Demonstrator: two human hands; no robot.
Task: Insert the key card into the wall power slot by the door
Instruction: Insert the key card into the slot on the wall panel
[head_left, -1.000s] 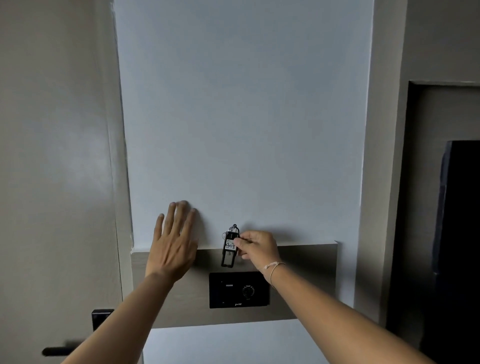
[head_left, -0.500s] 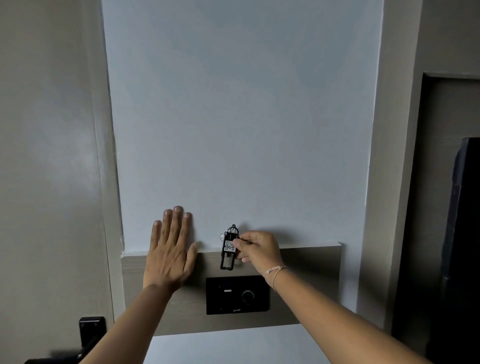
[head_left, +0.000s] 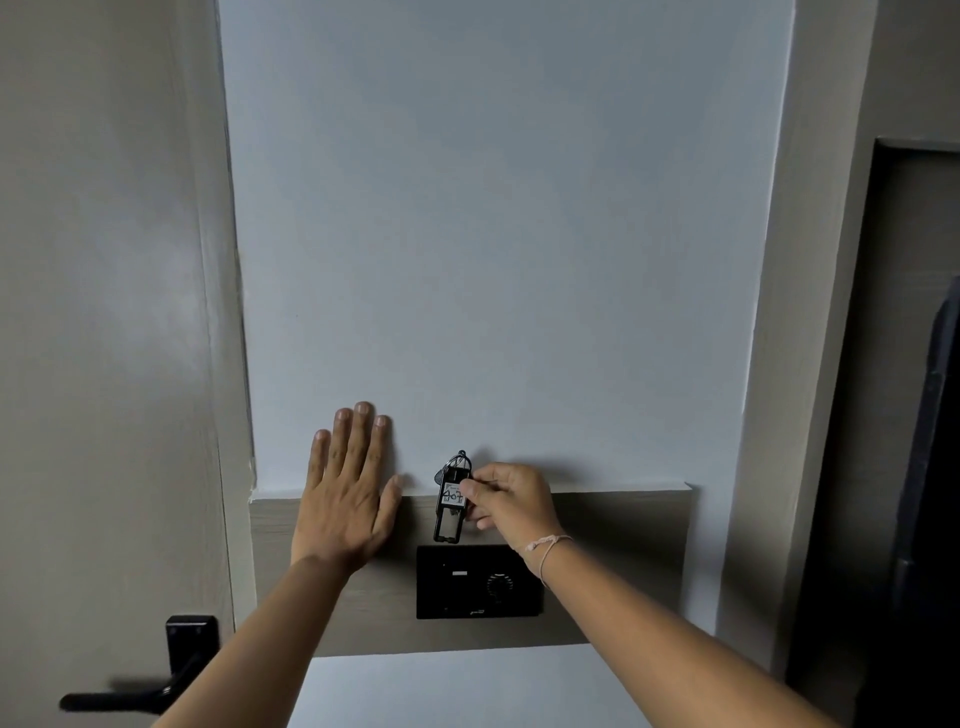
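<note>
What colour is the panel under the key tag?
Black wall panel, seen in the head view.

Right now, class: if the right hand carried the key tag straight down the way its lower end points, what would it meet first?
Most likely the top edge of the black wall panel, directly below the key tag held in the right hand; depth is unclear.

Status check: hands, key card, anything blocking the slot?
Left hand flat on wall, empty. Right hand pinches key card, held upright just above black panel. Not inserted yet. Nothing in the way.
</note>
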